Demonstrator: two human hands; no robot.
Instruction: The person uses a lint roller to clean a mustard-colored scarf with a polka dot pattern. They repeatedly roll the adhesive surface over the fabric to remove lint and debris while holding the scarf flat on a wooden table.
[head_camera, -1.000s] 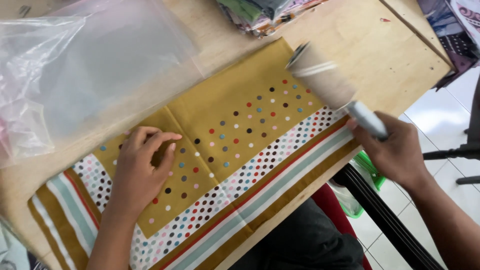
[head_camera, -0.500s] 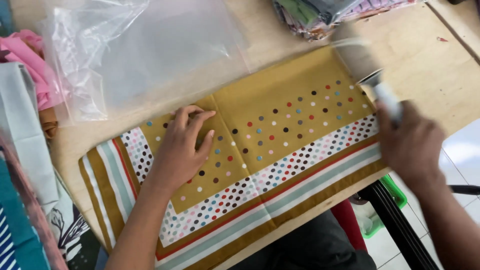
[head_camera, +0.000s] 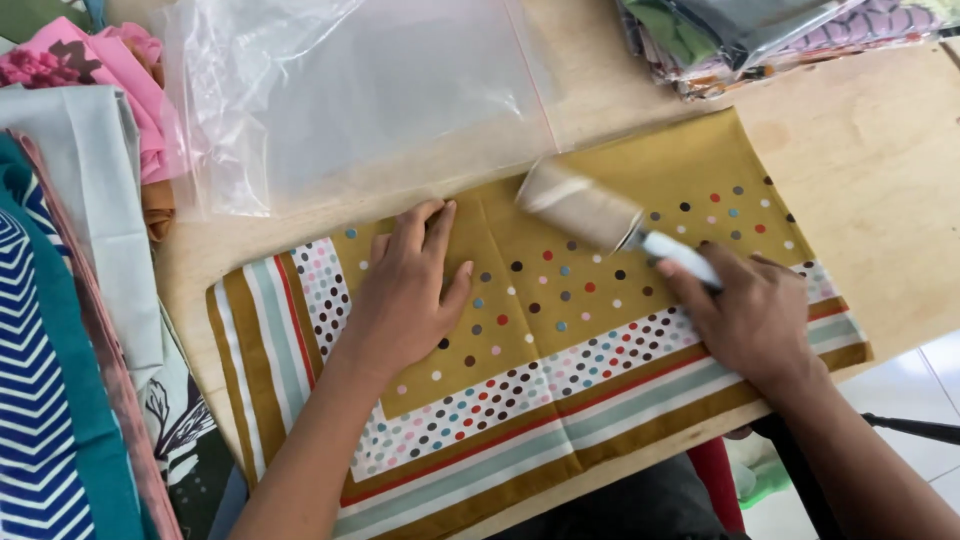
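1. The cloth (head_camera: 560, 330) lies folded flat across the centre of the frame on the table (head_camera: 880, 180) — mustard ground, coloured dots, striped border toward the lower edge.
2. Expect it to handle as light, soft and limp; it will likely slide or wrinkle unless pinned. Hold it by flat pressure, not by a pinch.
3. Your left hand (head_camera: 405, 295) rests palm down on the cloth, left of centre, fingers spread fairly wide and holding nothing, forearm entering from the lower edge.
4. Your right hand (head_camera: 750, 315) enters from the lower right, fingers closed around the white handle of the roller (head_camera: 580, 208).
5. The roller's drum sits on the cloth above centre, angled toward the upper left — blurred.
6. A clear bag (head_camera: 370, 90) lies in the upper left.
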